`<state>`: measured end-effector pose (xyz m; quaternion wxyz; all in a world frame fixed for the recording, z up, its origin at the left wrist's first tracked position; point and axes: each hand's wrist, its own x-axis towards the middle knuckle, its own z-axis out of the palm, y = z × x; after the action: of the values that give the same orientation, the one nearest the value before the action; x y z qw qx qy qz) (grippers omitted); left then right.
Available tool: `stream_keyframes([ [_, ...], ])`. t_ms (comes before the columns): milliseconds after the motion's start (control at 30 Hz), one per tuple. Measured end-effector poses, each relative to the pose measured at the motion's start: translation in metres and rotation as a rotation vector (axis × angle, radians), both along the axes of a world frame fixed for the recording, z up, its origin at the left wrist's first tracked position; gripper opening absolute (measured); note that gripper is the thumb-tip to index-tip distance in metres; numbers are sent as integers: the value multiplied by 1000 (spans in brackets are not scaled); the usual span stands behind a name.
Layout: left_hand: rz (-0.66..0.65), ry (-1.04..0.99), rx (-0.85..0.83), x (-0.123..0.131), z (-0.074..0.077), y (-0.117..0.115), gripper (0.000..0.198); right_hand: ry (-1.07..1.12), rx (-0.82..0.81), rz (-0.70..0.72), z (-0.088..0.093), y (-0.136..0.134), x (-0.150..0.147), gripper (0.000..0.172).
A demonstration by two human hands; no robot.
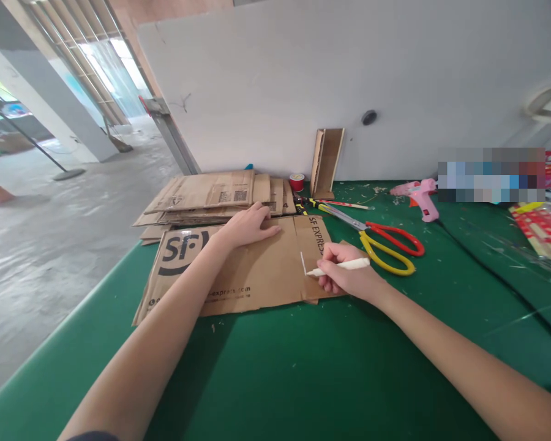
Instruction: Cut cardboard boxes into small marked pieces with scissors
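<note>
A flattened brown cardboard sheet [257, 275] printed with "SF EXPRESS" lies on the green table [330, 367]. My left hand [248, 225] rests flat on its far edge, fingers stretched out, pressing it down. My right hand [344, 275] is closed round a white marker pen [342, 265], with the tip touching the cardboard at the foot of a short white line near the sheet's right end.
A stack of flattened cartons [211, 196] lies behind the sheet. Red-and-yellow scissors [381, 242], a pink glue gun [417, 197], a small red spool [296, 182] and an upright cardboard piece [327, 160] sit near the white wall. Packets of sticks [544, 229] lie far right. The table's left edge drops to the concrete floor.
</note>
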<state>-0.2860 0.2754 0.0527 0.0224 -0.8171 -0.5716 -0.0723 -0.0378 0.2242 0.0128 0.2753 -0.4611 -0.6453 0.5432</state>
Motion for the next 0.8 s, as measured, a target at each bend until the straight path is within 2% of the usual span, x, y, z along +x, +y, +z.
stream_keyframes([
  [133, -8, -9, -3, -1, -2, 3, 45, -15, -4, 7, -5, 2, 0, 21],
  [400, -17, -11, 3, 0, -2, 3, 46, -56, -33, 73, 5, -1, 0, 22],
  [600, -4, -31, -5, -1, -3, 4, 46, -31, -13, 26, 0, -2, 0, 21],
  [800, 7, -43, -12, 0, -3, 3, 47, -50, -33, 134, 4, -2, 3, 23],
])
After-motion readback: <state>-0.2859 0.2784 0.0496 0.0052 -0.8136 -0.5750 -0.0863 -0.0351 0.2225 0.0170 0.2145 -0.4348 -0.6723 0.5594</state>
